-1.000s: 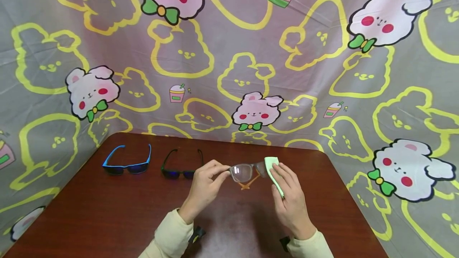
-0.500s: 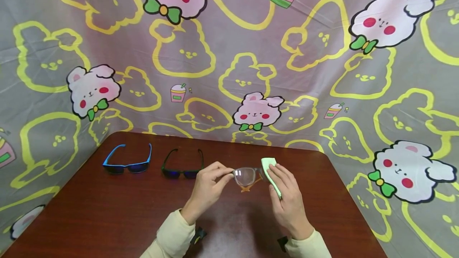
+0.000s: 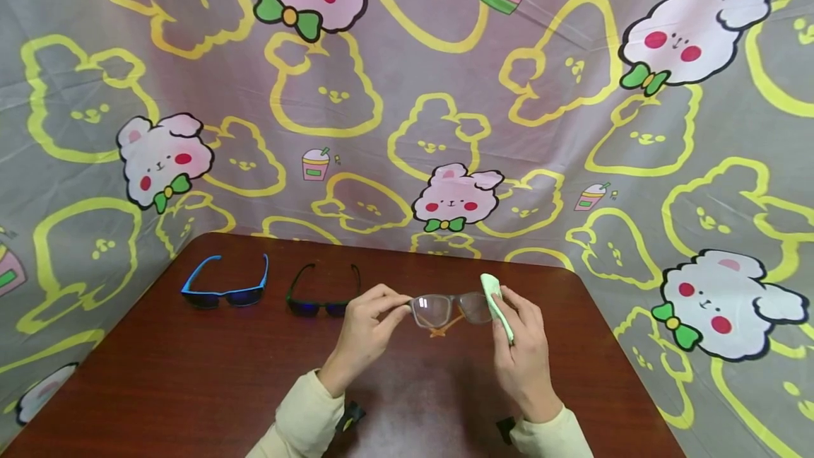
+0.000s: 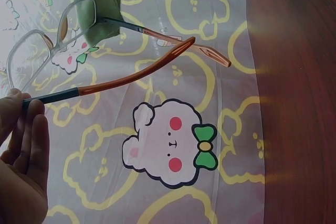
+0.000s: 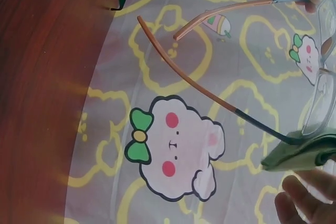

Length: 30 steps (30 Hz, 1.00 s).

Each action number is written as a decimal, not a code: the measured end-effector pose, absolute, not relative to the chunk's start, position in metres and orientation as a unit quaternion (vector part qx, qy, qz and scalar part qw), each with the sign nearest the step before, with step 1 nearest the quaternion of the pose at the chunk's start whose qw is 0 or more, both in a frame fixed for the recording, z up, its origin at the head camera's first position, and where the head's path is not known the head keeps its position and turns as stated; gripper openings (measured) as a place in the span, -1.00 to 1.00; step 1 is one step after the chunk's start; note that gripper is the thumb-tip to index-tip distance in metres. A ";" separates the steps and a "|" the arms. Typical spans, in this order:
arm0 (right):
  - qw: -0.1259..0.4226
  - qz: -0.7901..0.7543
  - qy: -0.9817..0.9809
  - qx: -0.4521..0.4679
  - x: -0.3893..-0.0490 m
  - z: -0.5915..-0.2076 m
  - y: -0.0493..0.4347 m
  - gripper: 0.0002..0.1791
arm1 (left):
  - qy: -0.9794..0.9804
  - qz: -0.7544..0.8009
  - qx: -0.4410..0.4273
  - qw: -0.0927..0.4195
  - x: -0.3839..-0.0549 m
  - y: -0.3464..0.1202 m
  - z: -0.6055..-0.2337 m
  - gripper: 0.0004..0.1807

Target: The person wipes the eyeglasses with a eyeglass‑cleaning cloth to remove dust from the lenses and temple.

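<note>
My left hand [image 3: 369, 327] pinches a pair of clear-lensed eyeglasses [image 3: 432, 311] at one outer corner of the frame. The glasses hang above the table with their orange-brown temples [image 4: 113, 84] unfolded; in the left wrist view the temple ends cross. At the other end of the frame, my right hand [image 3: 526, 355] holds a folded light-green cloth [image 3: 494, 297] between thumb and fingers. In the right wrist view the cloth [image 5: 294, 153] lies against the far lens edge, overlapping the hinge. Part of that lens is hidden by the cloth.
Blue-framed sunglasses [image 3: 225, 297] rest unfolded at the table's back left. Dark sunglasses with green edges [image 3: 311, 307] stand beside them, partly behind my left hand. The brown table [image 3: 191, 380] ends at a patterned curtain [image 3: 356, 112].
The cloth has shifted right and turned more edge-on, uncovering more of the right-hand lens. Over the last second the glasses have moved slightly right, still pinched by my left hand.
</note>
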State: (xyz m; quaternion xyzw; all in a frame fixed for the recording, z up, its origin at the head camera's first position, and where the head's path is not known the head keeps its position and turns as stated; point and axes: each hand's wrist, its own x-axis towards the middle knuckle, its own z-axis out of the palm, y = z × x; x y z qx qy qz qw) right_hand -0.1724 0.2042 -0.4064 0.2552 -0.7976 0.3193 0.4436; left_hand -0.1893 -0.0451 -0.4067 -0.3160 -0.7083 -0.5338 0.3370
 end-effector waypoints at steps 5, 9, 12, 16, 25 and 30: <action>0.409 0.342 -0.824 0.194 -0.169 -0.407 0.206 -0.65 | -0.704 -0.543 -0.317 0.331 -0.190 -0.046 -0.406 -0.87; 0.385 0.381 -0.822 0.173 -0.167 -0.406 0.207 -0.68 | -0.698 -0.550 -0.324 0.323 -0.190 -0.046 -0.407 -0.87; 0.382 0.404 -0.813 0.173 -0.166 -0.406 0.206 -0.66 | -0.692 -0.555 -0.335 0.316 -0.186 -0.046 -0.402 -0.87; 0.388 0.418 -0.802 0.176 -0.165 -0.405 0.206 -0.62 | -0.693 -0.556 -0.343 0.304 -0.176 -0.046 -0.389 -0.85; 0.384 0.441 -0.792 0.174 -0.148 -0.378 0.190 -0.65 | -0.730 -0.551 -0.326 0.238 -0.185 -0.049 -0.401 -0.83; 0.395 0.442 -0.785 0.181 -0.146 -0.375 0.188 -0.67 | -0.738 -0.556 -0.323 0.204 -0.186 -0.051 -0.404 -0.81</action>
